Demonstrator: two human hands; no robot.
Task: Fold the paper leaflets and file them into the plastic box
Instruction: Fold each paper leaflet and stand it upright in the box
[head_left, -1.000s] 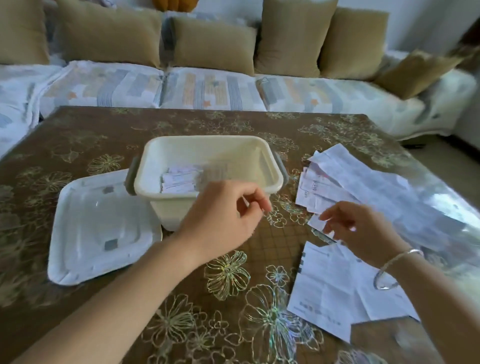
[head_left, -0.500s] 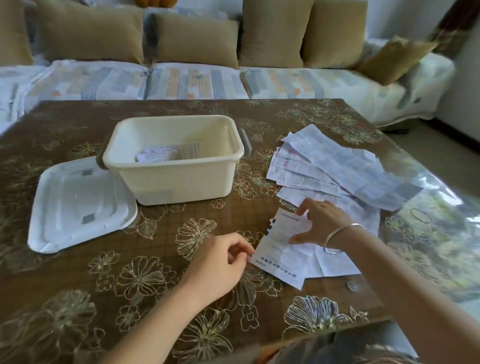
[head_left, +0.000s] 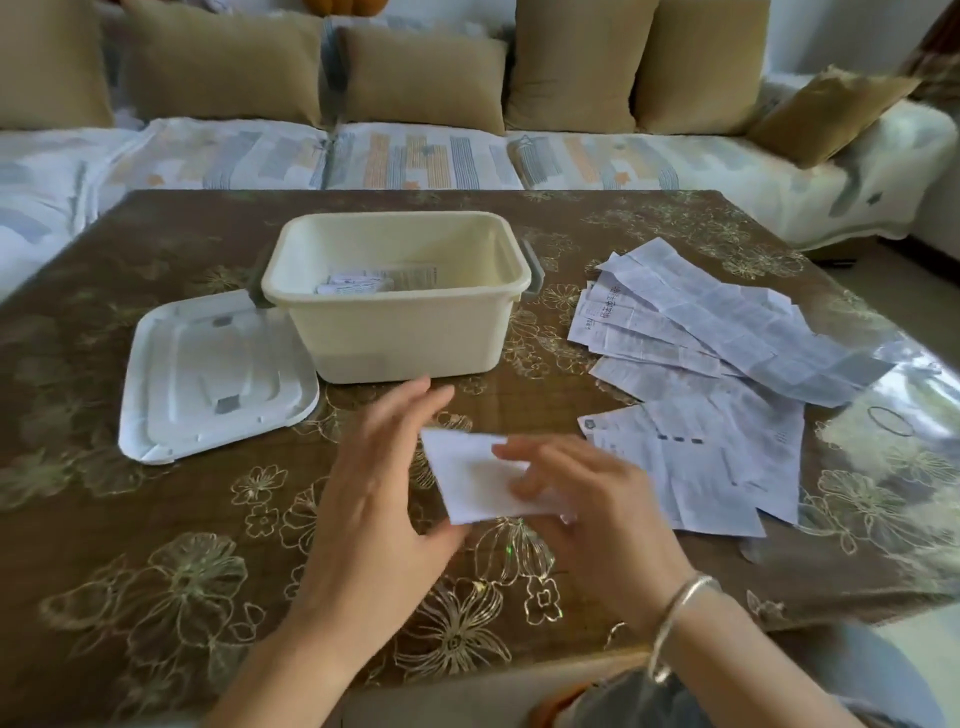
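A single white leaflet (head_left: 475, 480) is held between both hands just above the table (head_left: 156, 519), at 6 o'clock from the plastic box (head_left: 400, 338). The left hand (head_left: 382, 488) is set against the sheet's left edge with its fingers straight and spread, and its thumb is seen at the lower corner. The fingers of the right hand (head_left: 587, 512) are laid across the top of the sheet. Its thumb is hidden beneath, and the motion blur is heavy, so it cannot be told whether the paper is pinched. No print can be made out on the sheet.

A few folded leaflets (head_left: 358, 283) are seen in the box, partly hidden by its near wall. The lid (head_left: 213, 374) is laid flat at 9 o'clock from the box, tucked beside its handle. A fanned pile of unfolded leaflets (head_left: 717, 338) is spread at 3 o'clock. A bracelet (head_left: 675, 613) is worn on the right wrist, and both forearms are cut off at the lower edge.
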